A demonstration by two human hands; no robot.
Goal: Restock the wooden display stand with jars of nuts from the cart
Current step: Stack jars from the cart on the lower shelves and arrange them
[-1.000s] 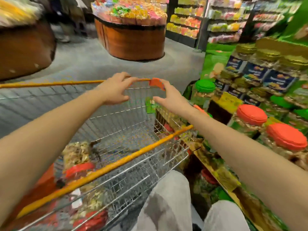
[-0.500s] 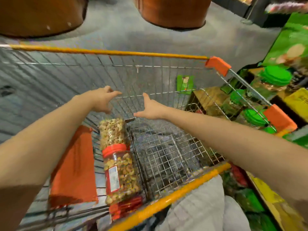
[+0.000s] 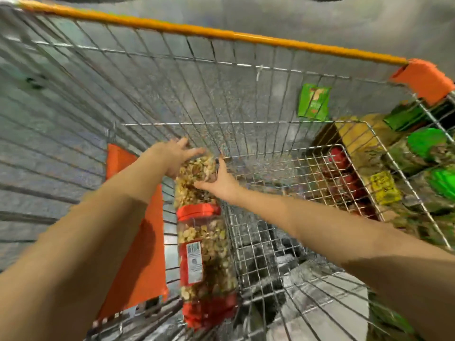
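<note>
Left hand (image 3: 170, 156) and right hand (image 3: 219, 183) curl round the jar of nuts (image 3: 190, 193) between them — I'd squeeze evenly and lift it level.

Both hands reach down into the wire cart (image 3: 246, 99) and clasp the far jar (image 3: 194, 178) of mixed nuts from either side, the left hand (image 3: 172, 156) over its far end, the right hand (image 3: 221, 184) against its right flank. It lies end to end with a near jar (image 3: 206, 254) toward the cart's left side, just beside an orange flap (image 3: 138, 242).
</note>
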